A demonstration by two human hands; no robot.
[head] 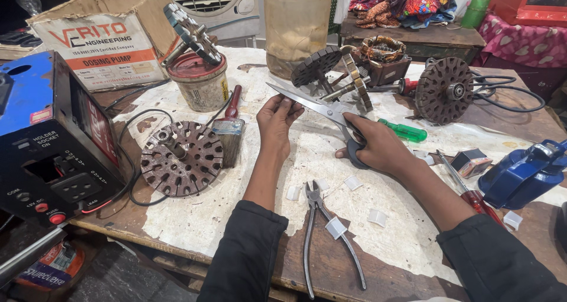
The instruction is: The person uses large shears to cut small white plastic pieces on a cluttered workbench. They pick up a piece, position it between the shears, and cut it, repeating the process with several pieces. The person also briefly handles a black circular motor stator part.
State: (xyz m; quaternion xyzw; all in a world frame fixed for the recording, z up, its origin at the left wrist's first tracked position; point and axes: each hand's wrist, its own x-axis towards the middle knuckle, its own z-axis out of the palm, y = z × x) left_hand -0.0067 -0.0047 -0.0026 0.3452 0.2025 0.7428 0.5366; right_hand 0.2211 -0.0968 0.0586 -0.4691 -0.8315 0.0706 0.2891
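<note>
My right hand (372, 145) grips the dark handles of steel scissors (313, 104), whose open blades point up and to the left over the worn white table (248, 213). My left hand (279, 118) is raised beside the blades, fingers curled near the lower blade; whether it pinches something small I cannot tell. Several small white cut pieces (335, 226) lie on the table below my hands. Black-handled pliers (316, 219) lie between my forearms.
A rusty slotted rotor disc (182, 158) and a paintbrush (228, 131) lie left. A blue-black power unit (53, 136), cardboard box (106, 39), paint tin (202, 80), more rotors (444, 89), green screwdriver (404, 131), red screwdriver (466, 190) and blue device (522, 172) surround.
</note>
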